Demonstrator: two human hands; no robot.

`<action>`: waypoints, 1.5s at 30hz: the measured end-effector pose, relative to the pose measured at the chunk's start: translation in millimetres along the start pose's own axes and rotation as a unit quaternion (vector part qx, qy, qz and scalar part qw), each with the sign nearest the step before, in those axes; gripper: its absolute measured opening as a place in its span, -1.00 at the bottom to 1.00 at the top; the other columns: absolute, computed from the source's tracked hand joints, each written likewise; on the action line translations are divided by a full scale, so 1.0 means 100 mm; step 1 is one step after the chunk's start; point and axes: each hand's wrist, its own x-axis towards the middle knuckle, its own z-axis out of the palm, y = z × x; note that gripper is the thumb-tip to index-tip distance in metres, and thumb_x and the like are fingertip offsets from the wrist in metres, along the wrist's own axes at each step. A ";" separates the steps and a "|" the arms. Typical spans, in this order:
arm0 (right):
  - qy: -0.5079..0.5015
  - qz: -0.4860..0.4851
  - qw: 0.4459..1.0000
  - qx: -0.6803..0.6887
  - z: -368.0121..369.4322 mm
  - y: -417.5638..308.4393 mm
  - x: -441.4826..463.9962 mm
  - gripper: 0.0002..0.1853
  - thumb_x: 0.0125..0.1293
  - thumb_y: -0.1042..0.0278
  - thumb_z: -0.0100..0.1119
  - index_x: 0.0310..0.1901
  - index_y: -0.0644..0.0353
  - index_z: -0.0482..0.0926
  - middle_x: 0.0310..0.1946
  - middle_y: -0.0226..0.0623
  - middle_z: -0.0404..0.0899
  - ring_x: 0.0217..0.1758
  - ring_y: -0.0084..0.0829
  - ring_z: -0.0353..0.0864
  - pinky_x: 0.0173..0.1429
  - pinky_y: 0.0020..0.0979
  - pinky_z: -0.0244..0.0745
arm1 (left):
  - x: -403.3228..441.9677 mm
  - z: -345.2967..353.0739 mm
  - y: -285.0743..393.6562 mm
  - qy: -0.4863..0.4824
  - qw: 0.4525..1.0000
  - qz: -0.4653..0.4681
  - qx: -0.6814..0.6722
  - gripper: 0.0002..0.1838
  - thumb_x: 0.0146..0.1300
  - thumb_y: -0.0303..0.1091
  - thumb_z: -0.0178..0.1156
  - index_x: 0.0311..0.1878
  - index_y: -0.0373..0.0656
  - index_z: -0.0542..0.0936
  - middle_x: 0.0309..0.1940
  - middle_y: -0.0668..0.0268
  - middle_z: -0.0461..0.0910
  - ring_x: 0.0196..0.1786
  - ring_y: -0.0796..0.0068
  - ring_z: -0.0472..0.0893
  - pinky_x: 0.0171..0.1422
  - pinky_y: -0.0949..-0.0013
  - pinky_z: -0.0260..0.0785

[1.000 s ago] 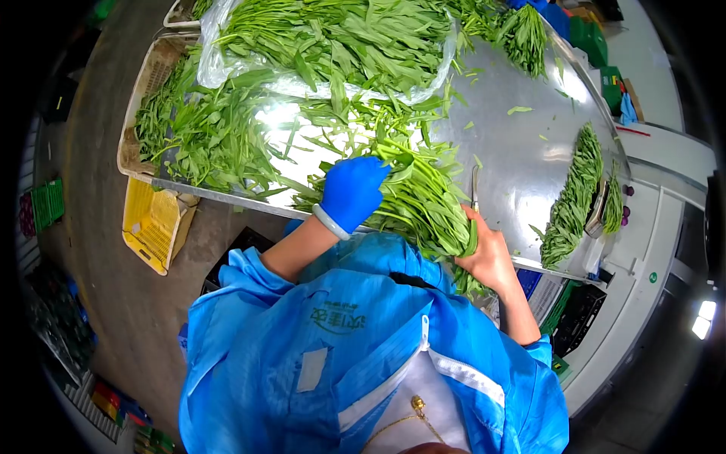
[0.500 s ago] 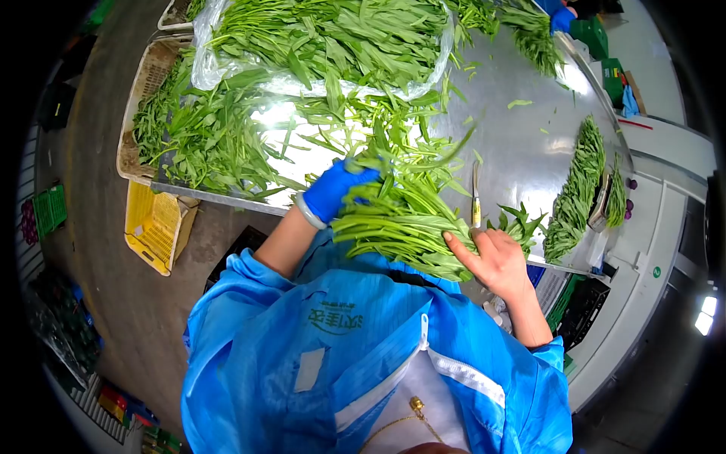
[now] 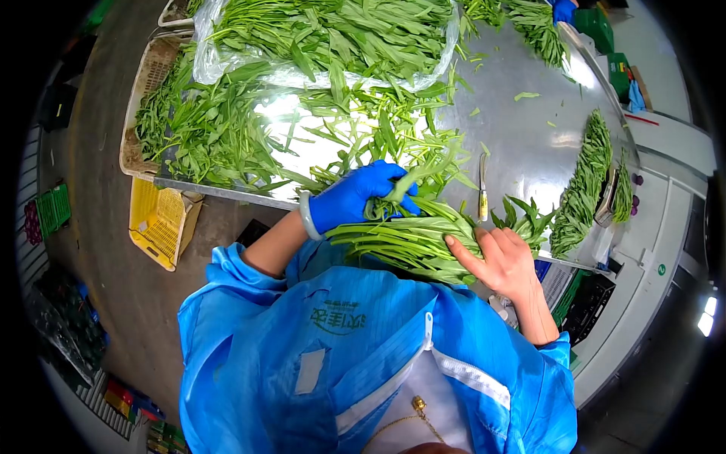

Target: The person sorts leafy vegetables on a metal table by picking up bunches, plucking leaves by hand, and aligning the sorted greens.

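A bundle of leafy green stems, water spinach by its look (image 3: pixel 408 240), lies across the front of my body at the table edge. My right hand (image 3: pixel 501 261), bare, grips the leafy end of the bundle with the thumb on top. My left hand (image 3: pixel 359 198), in a blue glove, is closed around a curled leafy stem (image 3: pixel 404 185) just above the bundle's cut ends. Loose greens (image 3: pixel 386 129) are scattered beyond my left hand. A small knife with a yellowish handle (image 3: pixel 483 193) lies on the metal table above my right hand.
Greens fill a plastic-lined container (image 3: pixel 208 57) at the back. A beige crate (image 3: pixel 134 144) stands left, a yellow crate (image 3: pixel 162 227) below it. Bundled greens (image 3: pixel 582 189) lie on the metal table (image 3: pixel 522 125) at right. Another person's blue-gloved hand (image 3: pixel 564 10) is at the far right.
My left hand has moved right and slightly down, over the bundle, and now grips a curled stem there. My right hand keeps its hold on the bundle.
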 end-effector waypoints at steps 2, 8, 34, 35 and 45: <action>-0.003 -0.001 1.000 -0.004 0.02 0.02 -0.01 -0.34 -0.05 0.44 0.15 0.21 -0.15 0.49 -0.35 -0.24 0.51 -0.47 -0.46 0.45 -0.44 -0.46 0.39 | 0.01 -0.02 0.00 0.011 1.000 -0.006 0.015 -0.65 0.22 -0.44 0.24 0.09 -0.24 0.54 0.03 0.19 0.53 0.07 0.30 0.55 0.23 0.30 0.35; -0.006 0.028 1.000 -0.007 0.05 0.05 -0.06 -0.35 -0.04 0.43 0.16 0.21 -0.13 0.49 -0.34 -0.23 0.53 -0.43 -0.44 0.48 -0.42 -0.44 0.41 | -0.13 -0.23 0.26 0.087 0.969 -0.167 -0.157 -0.77 0.37 -0.40 0.10 0.02 -0.28 0.50 -0.16 0.29 0.59 -0.04 0.49 0.57 0.07 0.44 0.41; -0.012 0.261 0.875 0.408 0.29 0.13 -0.04 -0.18 -0.21 0.60 0.35 0.25 0.14 0.40 -0.16 -0.12 0.63 -0.12 -0.05 0.64 0.02 -0.25 0.56 | -0.13 -0.35 -0.21 0.001 0.922 0.233 0.308 -0.68 0.32 -0.27 0.12 0.02 -0.28 0.57 -0.06 0.12 0.62 0.03 0.21 0.59 0.15 0.29 0.44; -0.082 0.310 0.829 0.459 0.26 0.18 -0.05 -0.17 -0.18 0.55 0.42 0.27 0.21 0.36 0.06 -0.13 0.58 0.10 -0.12 0.60 0.25 -0.29 0.43 | -0.13 -0.34 -0.29 -0.030 0.906 0.200 0.371 -0.63 0.23 -0.34 0.21 0.09 -0.26 0.54 -0.02 0.09 0.60 0.09 0.10 0.55 0.18 0.25 0.42; -0.042 0.389 0.544 0.743 0.44 0.31 -0.20 -0.18 -0.22 0.55 0.53 0.20 0.36 0.41 0.09 -0.27 0.55 0.15 -0.41 0.48 0.29 -0.35 0.32 | -0.26 -0.72 -0.28 0.004 0.957 -0.154 0.245 -0.66 0.03 -0.48 0.18 -0.06 -0.17 0.61 -0.25 -0.04 0.61 -0.15 -0.06 0.60 -0.09 0.18 0.45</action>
